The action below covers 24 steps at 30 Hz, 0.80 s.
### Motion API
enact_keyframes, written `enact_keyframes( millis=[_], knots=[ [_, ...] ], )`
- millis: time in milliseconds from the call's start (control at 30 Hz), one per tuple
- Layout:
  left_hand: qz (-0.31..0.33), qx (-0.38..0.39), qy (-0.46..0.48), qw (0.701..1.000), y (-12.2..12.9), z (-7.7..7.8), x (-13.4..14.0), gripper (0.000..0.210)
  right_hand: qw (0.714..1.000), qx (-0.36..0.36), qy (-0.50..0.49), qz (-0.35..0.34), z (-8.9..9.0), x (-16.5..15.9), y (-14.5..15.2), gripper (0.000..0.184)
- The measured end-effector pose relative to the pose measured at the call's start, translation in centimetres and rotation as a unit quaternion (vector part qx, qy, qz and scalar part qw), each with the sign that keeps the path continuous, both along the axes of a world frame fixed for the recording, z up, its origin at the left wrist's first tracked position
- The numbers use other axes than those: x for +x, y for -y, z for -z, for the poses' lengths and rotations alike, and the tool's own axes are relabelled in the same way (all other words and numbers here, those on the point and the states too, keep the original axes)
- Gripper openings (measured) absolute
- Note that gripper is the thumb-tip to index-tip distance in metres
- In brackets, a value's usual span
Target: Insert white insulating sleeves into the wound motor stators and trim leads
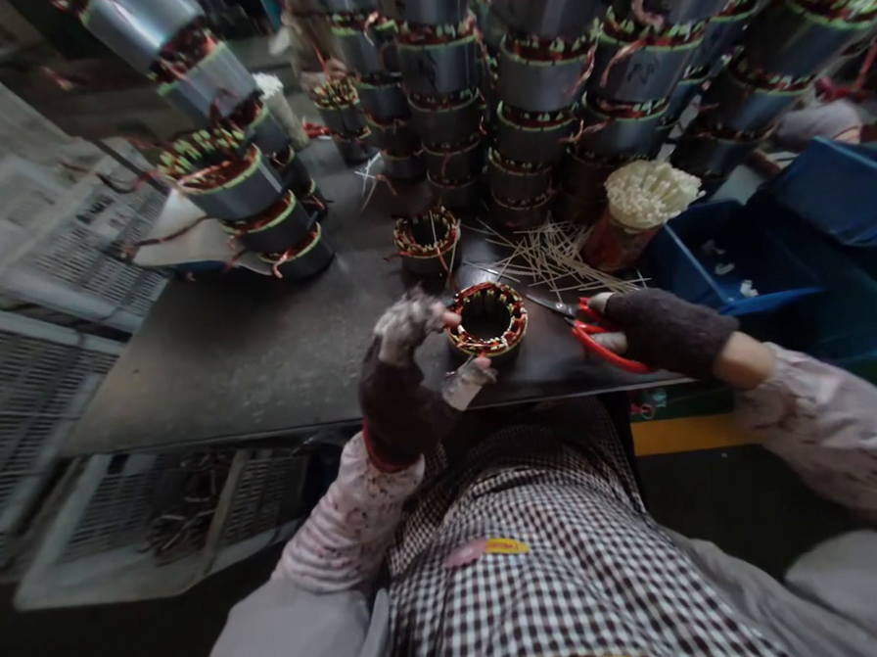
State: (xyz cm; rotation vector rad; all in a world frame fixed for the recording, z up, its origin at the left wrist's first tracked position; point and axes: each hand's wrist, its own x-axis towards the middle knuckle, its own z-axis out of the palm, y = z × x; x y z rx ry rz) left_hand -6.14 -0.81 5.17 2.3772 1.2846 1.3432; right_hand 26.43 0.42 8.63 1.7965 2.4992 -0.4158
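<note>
A motor stator (488,350), a ring wound with copper and red wire, lies near the table's front edge. My left hand (418,364), in a dark fingerless glove with wrapped fingertips, curves around its left side, fingers on the upper rim and thumb at the lower edge. Red-handled scissors (607,347) are in my right hand (651,329), also gloved; their blades point left towards the stator's right side. Just behind it sits a second wound stator (426,246).
Tall stacks of stators (530,118) line the back, and a leaning stack (236,182) stands at left. Loose thin sticks (552,254) lie beside a red container (614,241) of pale strips (652,195). Blue bins (736,264) are at right, white crates (36,379) at left.
</note>
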Motion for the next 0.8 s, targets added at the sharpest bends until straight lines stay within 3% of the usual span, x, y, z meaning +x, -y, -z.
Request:
enact_keyframes(
  millis=[67, 167, 233, 300, 433, 500, 567, 633, 700, 800],
  knots=[
    [0.027, -0.016, -0.081, 0.996, -1.1, -0.5, 1.8, 0.054, 0.996, 0.016, 0.065, 0.065, 0.8, -0.6, -0.8, 0.047],
    [0.067, -0.069, -0.251, 0.963, -2.6, 0.8, 4.0, 0.04, 0.986, 0.044, 0.113, 0.117, 2.2, -2.1, -1.5, 0.051],
    [0.068, -0.078, -0.271, 0.957, -3.1, 1.9, 3.9, 0.032, 0.984, 0.073, 0.098, 0.132, 3.3, -2.6, -1.4, 0.055],
    [0.056, -0.089, -0.21, 0.972, -3.2, 2.2, 2.5, 0.032, 0.981, 0.121, 0.062, 0.139, 4.5, -2.6, -0.9, 0.054],
    [0.04, -0.223, -0.018, 0.974, -4.9, -0.5, -0.5, 0.03, 0.979, 0.157, 0.009, 0.133, 5.9, -2.2, -0.4, 0.051],
    [0.017, -0.223, 0.006, 0.975, -7.2, -2.5, -1.1, 0.033, 0.978, 0.148, 0.009, 0.146, 5.8, -2.3, -0.5, 0.052],
    [-0.024, -0.138, -0.065, 0.988, -10.5, -4.1, -1.1, 0.038, 0.979, 0.145, 0.001, 0.146, 5.6, -2.4, -0.6, 0.053],
    [-0.052, -0.065, -0.193, 0.978, -14.1, -4.9, -0.8, 0.045, 0.979, 0.144, -0.009, 0.145, 5.4, -2.4, -0.7, 0.054],
    [-0.057, -0.064, -0.294, 0.952, -17.4, -5.0, -0.3, 0.047, 0.979, 0.133, -0.017, 0.153, 5.3, -2.4, -0.7, 0.057],
    [-0.076, -0.09, -0.332, 0.936, -20.7, -4.6, 0.8, 0.046, 0.98, 0.092, -0.049, 0.17, 5.4, -2.1, -0.7, 0.059]
  ],
)
